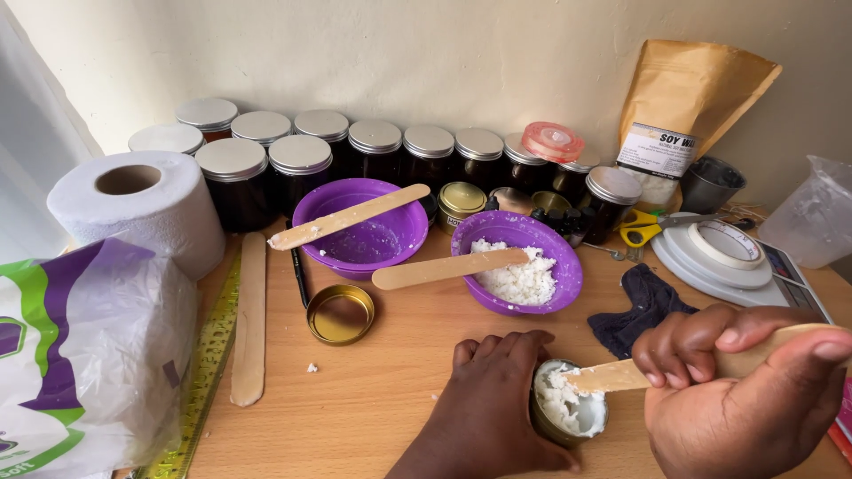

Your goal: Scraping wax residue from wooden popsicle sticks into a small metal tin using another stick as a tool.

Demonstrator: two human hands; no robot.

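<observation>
Tin (pixel 568 410), small and gold, sat near the front edge of the wooden table (pixel 399 372), heaped with crumbly white wax (pixel 561 401). Left hand (pixel 497 399) wrapped closed around tin's side, bracing it; right hand (pixel 754 390) clamped shut on a flat wooden stick (pixel 621 375), tip buried in the wax. Best handled with short downward presses, stick kept low and inside the rim, tin pinned firmly so as not to skid or tip. Crumbs likely to spill over the rim if pushed sideways. Just beyond, purple bowl (pixel 517 262) with more white flakes and a second stick (pixel 444 268) across it; farther left, gold lid (pixel 340 313), emptier purple bowl (pixel 359 226), toilet roll (pixel 142 208); behind, silver-lidded dark jars (pixel 373 160).
</observation>
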